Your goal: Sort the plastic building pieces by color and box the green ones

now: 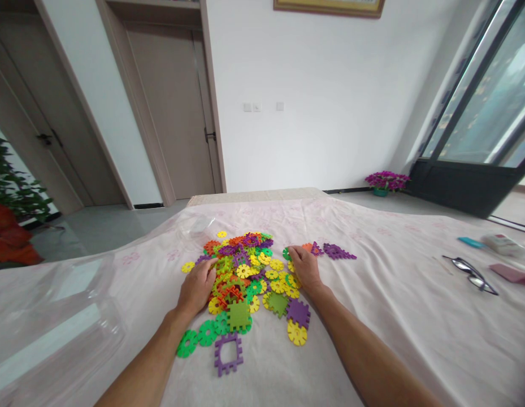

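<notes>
- Since the heap of plastic pieces (241, 260) looks thin and moulded, each one should weigh very little and keep its shape under a light pinch.
- It lies on the pale cloth (372, 316) between the left hand (198, 282) and the right hand (305, 267), its pieces overlapping and spilling toward the near side.
- The left hand's grip has fingers bent against the heap's left side; I cannot tell whether a piece is caught in it.
- The right hand's grip has thumb and fingers drawn near each other beside a green disc (286, 254); whether it pinches the disc or merely touches it, I cannot tell.
- Notched rims probably snag on neighbours, so a disc should come away better lifted by opposite edges than dragged.
- Nearest the camera, the purple hollow square (218, 353) offers an easy hold: pinch one of its bars.
- The green square (239, 315) has a solid face, likely smooth, so its toothed edge is the surer hold.
- Where the purple square (298, 312) meets the yellow disc (296, 333), a fingertip pressed into the soft cloth should get underneath; twisting hard could strain the small teeth.
</notes>
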### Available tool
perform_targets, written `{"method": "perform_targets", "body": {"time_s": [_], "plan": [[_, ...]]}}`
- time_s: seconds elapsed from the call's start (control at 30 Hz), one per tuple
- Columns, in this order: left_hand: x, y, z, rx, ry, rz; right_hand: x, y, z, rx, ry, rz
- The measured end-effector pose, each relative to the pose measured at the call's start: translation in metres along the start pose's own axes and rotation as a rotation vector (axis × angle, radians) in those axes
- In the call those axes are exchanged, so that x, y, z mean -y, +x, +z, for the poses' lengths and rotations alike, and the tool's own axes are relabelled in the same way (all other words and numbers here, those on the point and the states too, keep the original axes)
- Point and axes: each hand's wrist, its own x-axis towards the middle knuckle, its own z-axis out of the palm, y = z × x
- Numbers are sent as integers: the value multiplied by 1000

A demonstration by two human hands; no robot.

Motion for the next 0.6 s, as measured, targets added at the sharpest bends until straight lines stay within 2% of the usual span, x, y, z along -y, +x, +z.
{"method": "perform_targets", "body": {"time_s": [0.23, 0.6], "plan": [[-1, 0, 0, -4, -5, 3, 2, 1, -3, 2, 47, 78], [0, 0, 0, -14, -10, 5, -23, 11, -7, -150, 7, 216]]}}
